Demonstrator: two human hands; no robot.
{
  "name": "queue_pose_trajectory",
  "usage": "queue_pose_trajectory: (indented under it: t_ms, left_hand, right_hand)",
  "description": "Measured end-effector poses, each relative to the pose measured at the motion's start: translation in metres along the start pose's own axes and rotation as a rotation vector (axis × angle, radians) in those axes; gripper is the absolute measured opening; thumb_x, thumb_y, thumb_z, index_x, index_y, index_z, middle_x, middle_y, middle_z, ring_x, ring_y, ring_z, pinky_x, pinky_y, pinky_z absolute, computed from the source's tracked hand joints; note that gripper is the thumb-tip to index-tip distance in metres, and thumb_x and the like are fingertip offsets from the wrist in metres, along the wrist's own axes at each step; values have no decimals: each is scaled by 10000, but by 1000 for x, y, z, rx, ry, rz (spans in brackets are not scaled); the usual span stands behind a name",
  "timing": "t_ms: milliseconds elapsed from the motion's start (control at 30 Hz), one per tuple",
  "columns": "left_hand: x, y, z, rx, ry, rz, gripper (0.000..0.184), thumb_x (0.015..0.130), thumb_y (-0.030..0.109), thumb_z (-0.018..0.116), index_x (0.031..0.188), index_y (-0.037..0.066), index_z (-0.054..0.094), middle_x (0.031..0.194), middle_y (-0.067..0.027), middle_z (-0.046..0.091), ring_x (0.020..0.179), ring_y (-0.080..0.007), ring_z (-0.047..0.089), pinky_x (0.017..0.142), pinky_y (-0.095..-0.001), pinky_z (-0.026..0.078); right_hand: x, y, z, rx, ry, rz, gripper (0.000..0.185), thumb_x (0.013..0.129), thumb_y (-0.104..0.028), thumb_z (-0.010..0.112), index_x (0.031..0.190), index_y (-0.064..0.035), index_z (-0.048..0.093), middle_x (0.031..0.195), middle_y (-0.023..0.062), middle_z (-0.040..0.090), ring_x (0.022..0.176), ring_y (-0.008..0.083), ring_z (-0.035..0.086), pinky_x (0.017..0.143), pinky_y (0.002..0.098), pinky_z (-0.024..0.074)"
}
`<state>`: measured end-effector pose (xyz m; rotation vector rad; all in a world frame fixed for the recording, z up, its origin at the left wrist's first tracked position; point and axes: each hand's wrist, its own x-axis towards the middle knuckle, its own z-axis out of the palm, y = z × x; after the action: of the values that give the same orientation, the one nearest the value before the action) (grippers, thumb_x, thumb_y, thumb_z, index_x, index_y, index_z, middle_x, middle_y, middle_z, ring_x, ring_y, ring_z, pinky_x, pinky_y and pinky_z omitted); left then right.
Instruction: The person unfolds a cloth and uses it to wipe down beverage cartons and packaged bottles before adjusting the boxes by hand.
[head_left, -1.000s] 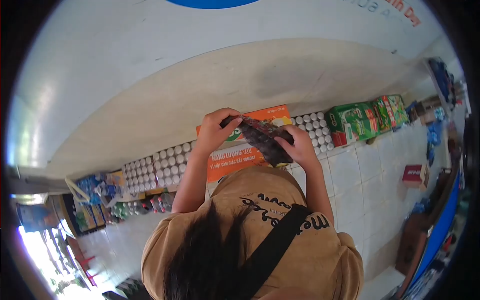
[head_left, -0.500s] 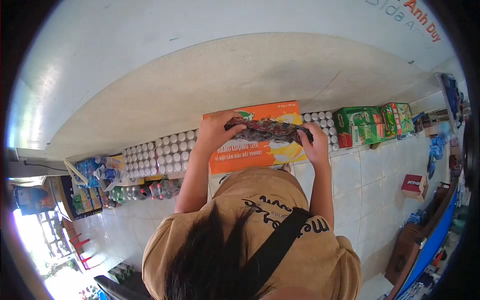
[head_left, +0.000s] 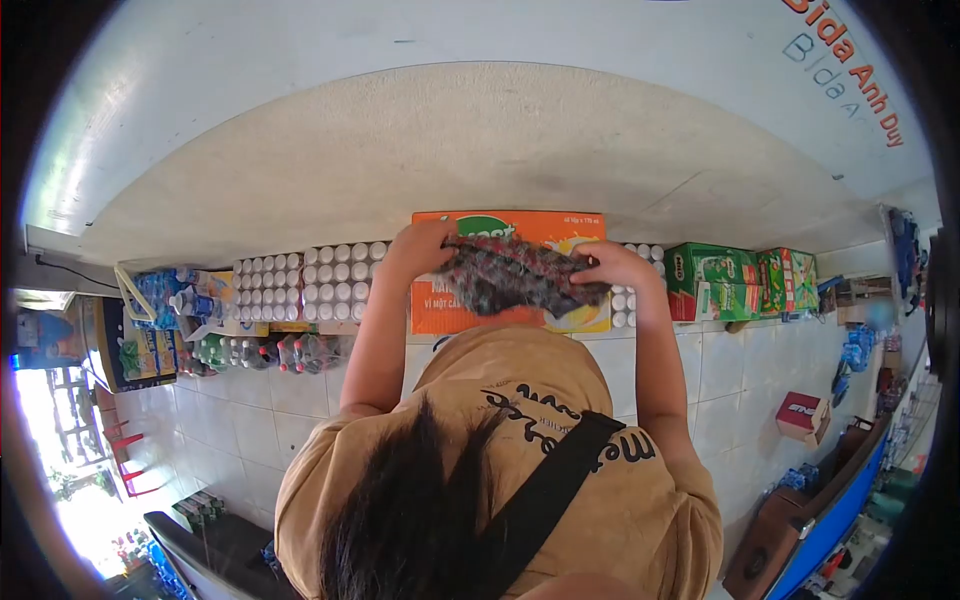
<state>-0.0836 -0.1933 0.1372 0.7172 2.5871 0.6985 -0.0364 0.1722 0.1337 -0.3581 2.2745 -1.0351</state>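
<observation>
Between my hands hangs a dark cloth [head_left: 505,278] patterned in red and grey, slightly blurred. My left hand [head_left: 422,250] pinches its upper left edge. At the other end, my right hand [head_left: 612,266] grips the upper right edge, fingers bent over it. The cloth droops below both hands, its lower edge uneven. Behind it is an orange carton [head_left: 430,318] with a green logo and yellow splash print, partly covered by the cloth and my hands.
Packs of white-topped cans [head_left: 268,288] line the wall left of the carton; bottles [head_left: 310,353] lie in front of them. Green boxes [head_left: 712,280] stand to the right. A dark red box [head_left: 802,415] sits on the tiled floor [head_left: 670,370]. A black seat [head_left: 215,550] is at lower left.
The cloth has gone from a narrow, bunched strip to a wider, drooping spread. Both hands still hold its ends, and the camera view has shifted slightly.
</observation>
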Motion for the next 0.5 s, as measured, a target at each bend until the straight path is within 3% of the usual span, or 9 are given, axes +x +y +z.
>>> queue_pose_trajectory:
  t_ms: [100, 133, 167, 233, 267, 333, 400, 500]
  left_hand:
    - [16, 5, 4, 55, 328, 63, 229, 706, 129, 694, 914, 98, 601, 900, -96, 646, 919, -327, 618, 786, -439, 486]
    - [19, 6, 4, 62, 336, 65, 229, 706, 129, 694, 914, 98, 601, 900, -96, 646, 919, -327, 618, 786, -439, 486]
    - [21, 6, 4, 63, 350, 69, 213, 704, 120, 688, 897, 103, 599, 908, -92, 645, 930, -324, 615, 795, -439, 484]
    - [26, -2, 12, 66, 369, 78, 197, 703, 111, 683, 880, 107, 598, 915, -87, 645, 941, -320, 611, 804, -440, 483]
    - [27, -12, 21, 108, 384, 101, 177, 702, 105, 677, 859, 110, 595, 892, -90, 642, 917, -321, 616, 788, -442, 489]
    - [30, -30, 38, 150, 398, 122, 157, 702, 98, 671, 837, 112, 592, 870, -94, 638, 893, -322, 621, 773, -444, 495]
    - [15, -45, 53, 105, 306, 102, 146, 715, 109, 677, 838, 99, 601, 838, -102, 640, 852, -324, 632, 726, -438, 505]
    - [-12, -44, 58, -132, 159, 59, 176, 728, 130, 693, 882, 89, 619, 831, -112, 651, 837, -329, 642, 697, -431, 509]
  right_hand:
    - [33, 25, -5, -103, 151, -80, 332, 785, -242, 769, 988, -25, 620, 838, 91, 625, 776, 144, 544, 731, 307, 452]
    - [46, 28, -2, -75, 223, -58, 312, 781, -214, 758, 976, -22, 608, 867, 115, 627, 813, 205, 585, 741, 348, 459]
    - [53, 32, 4, -77, 229, -64, 312, 781, -214, 758, 976, -22, 608, 867, 115, 627, 813, 205, 585, 741, 348, 459]
    - [59, 29, 26, -258, 664, -210, 298, 773, -187, 745, 982, -30, 604, 935, 141, 631, 893, 302, 606, 772, 401, 464]
    - [60, 29, 40, -338, 658, -146, 317, 757, -175, 737, 1007, -38, 599, 975, 165, 629, 957, 377, 589, 811, 450, 460]
    - [60, 52, 64, -433, 543, -223, 376, 743, -192, 737, 1057, -46, 593, 1063, 173, 607, 1028, 371, 566, 872, 460, 462]
    - [47, 77, 100, -521, 446, -284, 474, 742, -215, 735, 1164, -66, 580, 1281, 178, 534, 1200, 386, 489, 978, 476, 429]
    - [15, 68, 118, -432, 512, -348, 582, 712, -213, 742, 1250, -105, 547, 1417, 168, 439, 1313, 403, 395, 1028, 495, 391]
